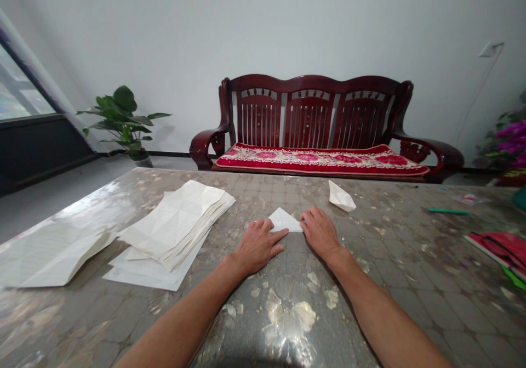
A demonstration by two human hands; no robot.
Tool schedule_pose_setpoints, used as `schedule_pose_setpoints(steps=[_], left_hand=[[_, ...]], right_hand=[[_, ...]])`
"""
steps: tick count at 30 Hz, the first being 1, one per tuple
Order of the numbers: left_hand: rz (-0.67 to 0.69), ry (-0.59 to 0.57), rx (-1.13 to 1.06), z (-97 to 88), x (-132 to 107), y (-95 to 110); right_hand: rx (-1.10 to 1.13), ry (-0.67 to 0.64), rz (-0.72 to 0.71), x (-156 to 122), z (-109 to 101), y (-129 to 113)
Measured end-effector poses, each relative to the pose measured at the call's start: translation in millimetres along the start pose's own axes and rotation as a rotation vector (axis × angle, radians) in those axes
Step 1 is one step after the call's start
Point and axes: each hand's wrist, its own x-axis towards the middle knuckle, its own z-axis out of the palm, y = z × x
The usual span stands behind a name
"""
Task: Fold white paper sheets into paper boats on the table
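A small white sheet of paper (282,219), folded to a triangle, lies on the table between my hands with its point facing away. My left hand (258,245) presses down on its left part, fingers spread, one finger stretched along the lower edge and the thumb apart. At the right corner, the bent fingertips of my right hand (320,232) pinch the paper; the corner itself is partly hidden. Beyond my right hand sits a folded paper boat (341,197), tilted on the tabletop.
Creased paper sheets (176,222) are stacked at the left, beside another folded sheet (53,253). A green pen (447,211) and a red notebook (499,250) lie at the right on the patterned table (411,280). Behind stand a wooden bench (310,91) and a potted plant (125,118).
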Motion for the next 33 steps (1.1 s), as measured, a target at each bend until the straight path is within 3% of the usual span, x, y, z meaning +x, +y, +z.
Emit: schedule_pose_setpoints(steps=[4, 12, 24, 29, 33], left_hand=[[-0.017, 0.002, -0.001, 0.1, -0.3, 1.3], [-0.034, 0.01, 0.009, 0.0, -0.7, 2.7], [-0.101, 0.011, 0.048, 4.5, -3.7, 7.0], [-0.137, 0.009, 0.074, 9.4, -5.0, 10.5], [-0.15, 0.009, 0.071, 8.4, -5.0, 13.0]], right_hand=[[0.019, -0.018, -0.016, -2.7, -0.4, -12.8], [0.115, -0.082, 0.162, -1.8, 2.2, -29.6], [0.078, -0.121, 0.24, -3.8, 3.0, -5.1], [0.027, -0.072, 0.205, -4.5, 0.6, 0.0], [0.027, 0.025, 0.043, -7.1, -2.5, -11.8]])
